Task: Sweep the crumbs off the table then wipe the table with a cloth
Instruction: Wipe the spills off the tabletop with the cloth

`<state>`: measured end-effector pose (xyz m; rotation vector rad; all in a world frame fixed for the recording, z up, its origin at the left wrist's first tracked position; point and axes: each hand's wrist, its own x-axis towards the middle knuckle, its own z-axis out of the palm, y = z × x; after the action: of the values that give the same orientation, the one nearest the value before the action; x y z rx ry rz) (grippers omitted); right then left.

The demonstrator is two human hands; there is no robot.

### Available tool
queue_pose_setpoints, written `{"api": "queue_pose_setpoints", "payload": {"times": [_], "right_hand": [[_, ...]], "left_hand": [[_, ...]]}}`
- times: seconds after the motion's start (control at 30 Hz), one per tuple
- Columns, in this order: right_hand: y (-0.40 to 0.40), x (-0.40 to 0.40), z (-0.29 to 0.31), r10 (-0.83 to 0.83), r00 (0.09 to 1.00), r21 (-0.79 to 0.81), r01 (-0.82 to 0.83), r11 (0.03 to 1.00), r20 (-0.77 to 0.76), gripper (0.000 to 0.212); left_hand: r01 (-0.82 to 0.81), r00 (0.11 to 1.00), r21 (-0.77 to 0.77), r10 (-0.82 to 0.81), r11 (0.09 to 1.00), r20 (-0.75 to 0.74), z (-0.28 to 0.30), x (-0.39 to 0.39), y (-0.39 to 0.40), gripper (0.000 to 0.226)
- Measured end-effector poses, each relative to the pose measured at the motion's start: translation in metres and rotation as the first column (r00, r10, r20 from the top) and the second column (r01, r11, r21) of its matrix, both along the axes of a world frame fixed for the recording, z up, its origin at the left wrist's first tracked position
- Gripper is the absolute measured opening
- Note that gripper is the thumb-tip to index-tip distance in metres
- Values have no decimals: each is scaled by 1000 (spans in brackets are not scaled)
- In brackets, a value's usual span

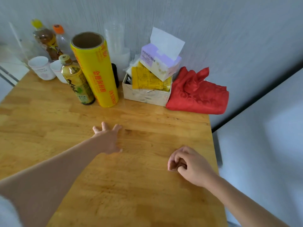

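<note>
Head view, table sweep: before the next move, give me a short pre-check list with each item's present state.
1. Left hand flat on the table, fingers spread, ready to sweep: ok.
2. Right hand near the table's right side, fingers curled; whether it holds crumbs: cannot tell.
3. Crumbs visible on the wood: cannot tell, too small or blurred.
4. Red cloth on the table at the far right corner: ok.
5. Sweep path bare of bottles and the yellow roll, which stand at the back: ok.
</note>
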<state>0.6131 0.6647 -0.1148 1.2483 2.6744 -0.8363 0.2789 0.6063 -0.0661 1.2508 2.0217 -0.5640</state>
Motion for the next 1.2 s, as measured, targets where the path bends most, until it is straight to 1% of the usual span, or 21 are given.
{"api": "queue_pose_setpoints", "payload": {"times": [0.03, 0.1, 0.17, 0.2, 0.23, 0.3, 0.4, 0.5, 0.53, 0.57, 0.63, 0.7, 0.8, 1.1, 1.2], "right_hand": [[10, 14, 4, -15, 999, 5, 14, 1000, 34, 23], [59, 29, 5, -162, 985, 59, 159, 986, 53, 25], [115, 26, 5, -347, 937, 129, 341, 931, 28, 21], [135, 22, 4, -411, 911, 120, 408, 905, 3, 19], [143, 17, 2, -437, 899, 98, 438, 894, -28, 17], [134, 16, -4, -409, 912, 100, 410, 906, -34, 18], [79, 43, -10, -361, 931, 88, 364, 927, -49, 25], [21, 73, -9, -347, 936, 50, 345, 937, 51, 22], [8, 79, -6, -343, 937, 34, 342, 939, 70, 22], [-3, 84, -5, -340, 937, 14, 340, 940, 83, 23], [-16, 88, -1, -336, 938, -12, 338, 941, 90, 22], [-22, 89, 2, -344, 934, -26, 347, 937, 96, 22], [-18, 87, 5, -330, 941, -47, 334, 942, 69, 24], [2, 93, 0, -275, 959, -161, 282, 946, 64, 21], [25, 90, -3, -219, 974, -132, 225, 965, 58, 23]], "left_hand": [[-11, 1000, 13, 11, 1000, 6, -2, -1, -2, 100], [-21, 1000, 37, 21, 999, 1, -8, -4, -3, 101], [-23, 1000, 41, 23, 999, -6, -14, -7, -4, 102], [-17, 1000, 45, 18, 999, -15, -15, -8, -2, 102], [-10, 1000, 44, 11, 999, -24, -14, -9, -1, 102], [-2, 999, 35, 3, 999, -35, -13, -10, -3, 102], [19, 998, 32, -17, 999, -63, -9, -9, -5, 100], [25, 992, 20, -22, 999, -126, 2, 5, -10, 94], [28, 988, 39, -22, 999, -151, 7, 16, -9, 91], [36, 988, 57, -27, 998, -149, 11, 30, -9, 89], [50, 996, 68, -45, 996, -73, 16, 61, -9, 92], [28, 1000, 70, -28, 997, -3, 13, 83, -12, 101], [-1, 1000, 98, -1, 995, 16, 8, 86, -12, 108], [-35, 999, 107, 32, 994, 28, 3, 82, -10, 109], [-71, 997, 95, 68, 993, 37, 3, 85, -10, 108]]}}
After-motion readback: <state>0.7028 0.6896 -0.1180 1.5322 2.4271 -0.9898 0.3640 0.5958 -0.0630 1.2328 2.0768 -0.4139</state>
